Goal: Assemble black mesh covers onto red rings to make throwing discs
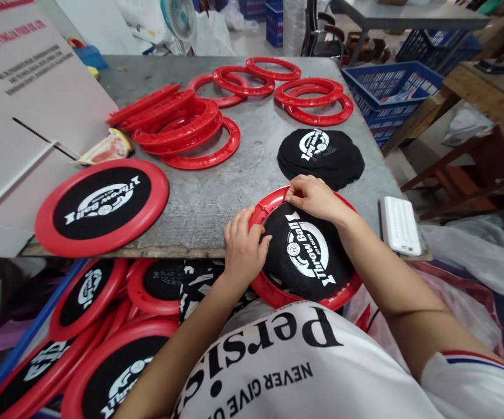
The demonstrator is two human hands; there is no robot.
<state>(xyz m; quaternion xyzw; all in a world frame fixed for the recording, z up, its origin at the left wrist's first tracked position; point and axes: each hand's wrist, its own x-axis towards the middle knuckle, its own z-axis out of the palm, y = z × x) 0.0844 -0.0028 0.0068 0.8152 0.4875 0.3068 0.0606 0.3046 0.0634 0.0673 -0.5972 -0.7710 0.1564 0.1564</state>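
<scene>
Head view, sole view.

Item 1, in hand: black printed cloth (308, 256) lying within a red ring (267, 293) at the near edge of the grey desk (252, 160). Right hand (313, 198): thumb and fingers pinched on the cloth's far edge, at the rim. Left hand (244, 243): half curled over the ring's left side; firmness of hold cannot be told. Edge fitting appears partly done.

Item 2, apparently complete: one red-rimmed disc (102, 208) on the desk, left; at least four similar discs (114, 372) below.

Item 3, apparently remaining: cloth pile (320, 158) just beyond the ring, count unclear; bare rings in a left heap (173, 141), a far row (243, 91) and a right pair (308, 103).

Item 4, lettering: "Throw Ball" in white on cloths and discs, smaller line uncertain. White shirt (278, 364), upside down: "Persis…", "NEVER GIVE…", remainder hidden. White board (29, 116), left: red line including "FOOD CO", black lines blurred.
</scene>
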